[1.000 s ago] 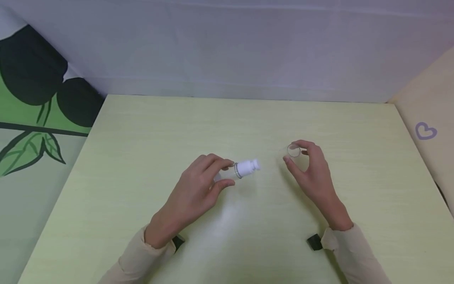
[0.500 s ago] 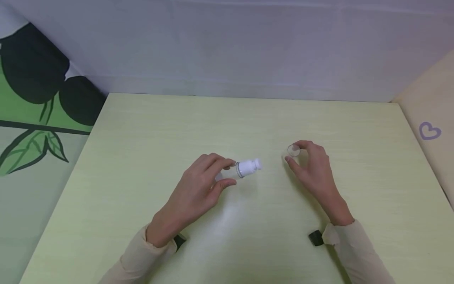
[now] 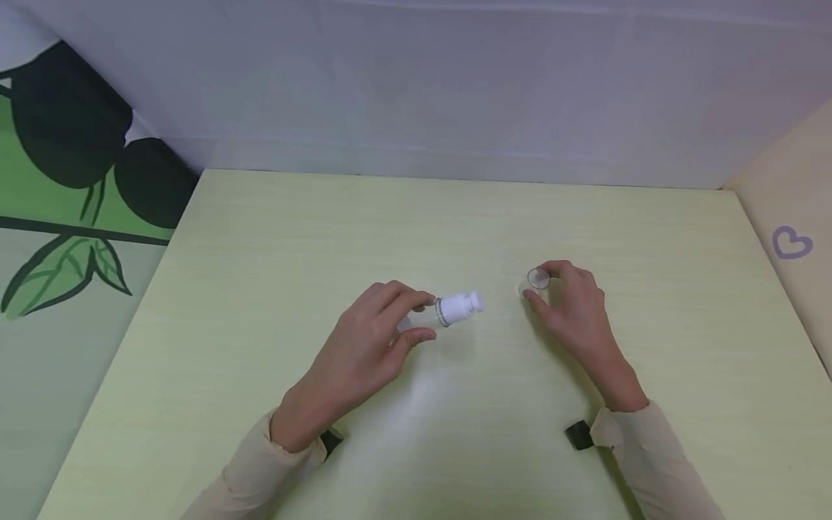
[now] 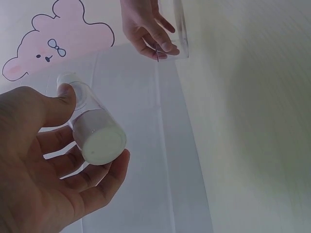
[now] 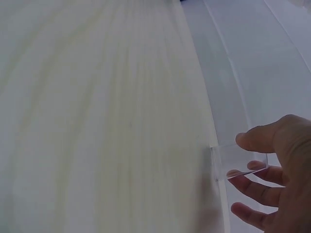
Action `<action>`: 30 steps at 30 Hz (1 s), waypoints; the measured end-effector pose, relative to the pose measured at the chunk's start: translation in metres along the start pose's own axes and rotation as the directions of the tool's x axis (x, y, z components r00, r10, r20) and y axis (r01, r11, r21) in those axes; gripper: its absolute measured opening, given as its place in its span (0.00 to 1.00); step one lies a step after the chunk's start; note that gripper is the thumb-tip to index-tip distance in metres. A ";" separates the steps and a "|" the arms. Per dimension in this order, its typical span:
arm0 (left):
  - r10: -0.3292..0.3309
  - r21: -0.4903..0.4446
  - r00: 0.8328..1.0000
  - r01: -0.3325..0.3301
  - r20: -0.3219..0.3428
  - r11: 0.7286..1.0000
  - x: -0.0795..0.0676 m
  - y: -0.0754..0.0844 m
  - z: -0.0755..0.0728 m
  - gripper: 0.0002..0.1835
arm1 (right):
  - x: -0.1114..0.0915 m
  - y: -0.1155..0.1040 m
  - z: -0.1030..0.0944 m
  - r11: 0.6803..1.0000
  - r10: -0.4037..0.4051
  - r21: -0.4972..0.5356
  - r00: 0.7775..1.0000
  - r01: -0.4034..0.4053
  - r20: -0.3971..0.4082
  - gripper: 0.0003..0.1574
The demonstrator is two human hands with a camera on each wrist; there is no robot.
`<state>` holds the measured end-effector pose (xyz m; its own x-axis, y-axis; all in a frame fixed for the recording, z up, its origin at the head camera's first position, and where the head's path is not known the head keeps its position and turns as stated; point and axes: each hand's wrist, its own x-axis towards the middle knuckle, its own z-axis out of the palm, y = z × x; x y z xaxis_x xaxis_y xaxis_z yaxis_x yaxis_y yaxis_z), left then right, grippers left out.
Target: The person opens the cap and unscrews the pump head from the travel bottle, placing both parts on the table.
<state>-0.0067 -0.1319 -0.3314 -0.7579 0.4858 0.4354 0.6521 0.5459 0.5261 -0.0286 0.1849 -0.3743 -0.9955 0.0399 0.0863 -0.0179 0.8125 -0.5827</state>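
Observation:
My left hand holds a small clear bottle with a white pump top. The bottle lies tilted in the air, top toward the right, and its round base faces the left wrist camera. Over to the right, my right hand pinches a clear, hollow cap between thumb and fingers. The cap is close to the table surface; I cannot tell for sure whether it touches. A gap separates it from the pump top.
The pale wooden table spreads under both hands. A light grey-lilac cloth wall stands behind its far edge. A wall with green and black painted shapes is at left, and one with a purple heart at right.
My right hand has lowered slightly toward the table with the clear cap. The left hand keeps the bottle at nearly the same place, while the head view shifts a little.

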 end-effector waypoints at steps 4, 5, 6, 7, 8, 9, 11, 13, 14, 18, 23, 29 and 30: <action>-0.008 -0.004 1.000 0.008 0.008 1.000 0.000 0.000 0.000 0.19 | 0.000 0.000 -0.001 1.000 0.012 0.007 1.000 -0.012 0.012 0.27; -0.010 -0.005 1.000 0.010 0.010 1.000 0.000 0.001 0.000 0.19 | 0.000 0.000 -0.001 1.000 0.013 0.009 1.000 -0.013 0.016 0.27; -0.011 -0.005 1.000 0.011 0.012 1.000 0.000 0.001 0.000 0.19 | 0.000 0.000 -0.001 1.000 0.014 0.012 1.000 -0.014 0.020 0.27; -0.011 -0.004 1.000 0.011 0.014 1.000 0.000 0.001 0.000 0.19 | 0.001 0.000 -0.001 1.000 0.015 0.012 1.000 -0.015 0.024 0.28; -0.011 -0.002 1.000 0.012 0.015 1.000 0.000 0.001 0.000 0.19 | 0.001 0.000 -0.002 1.000 0.016 0.011 0.999 -0.016 0.029 0.29; -0.011 -0.001 1.000 0.011 0.014 1.000 0.000 0.000 0.000 0.19 | 0.000 0.000 -0.002 1.000 0.020 0.010 0.999 -0.020 0.034 0.30; -0.009 0.001 1.000 0.009 0.013 1.000 0.000 0.000 0.000 0.19 | 0.000 -0.001 -0.003 0.999 0.034 0.005 0.998 -0.034 0.045 0.34; -0.006 0.002 1.000 0.006 0.010 1.000 0.000 0.000 0.000 0.19 | -0.002 -0.001 -0.003 0.999 0.047 0.009 0.998 -0.048 0.050 0.37; -0.006 0.001 1.000 0.006 0.009 1.000 0.000 0.000 0.000 0.19 | -0.002 -0.002 -0.004 0.998 0.053 0.017 0.997 -0.053 0.048 0.38; -0.006 -0.005 1.000 0.006 0.011 1.000 -0.001 -0.001 0.001 0.19 | -0.006 -0.003 -0.004 0.995 0.065 0.076 0.998 -0.065 0.001 0.38; -0.015 -0.015 1.000 0.015 0.019 1.000 -0.001 -0.002 0.002 0.19 | -0.014 -0.006 -0.003 0.986 0.086 0.150 0.990 -0.069 -0.110 0.32; -0.019 -0.025 1.000 0.020 0.017 1.000 -0.001 -0.003 0.004 0.19 | -0.023 -0.013 0.003 0.966 0.073 0.257 0.952 0.006 -0.297 0.24; -0.020 -0.026 1.000 0.020 0.017 0.999 -0.001 -0.003 0.004 0.19 | -0.024 -0.016 0.004 0.958 0.070 0.285 0.945 0.025 -0.319 0.23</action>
<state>-0.0080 -0.1310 -0.3359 -0.7703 0.4863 0.4125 0.6359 0.5380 0.5533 -0.0045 0.1691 -0.3704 -0.9126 0.2800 0.2981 -0.0687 0.6136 -0.7866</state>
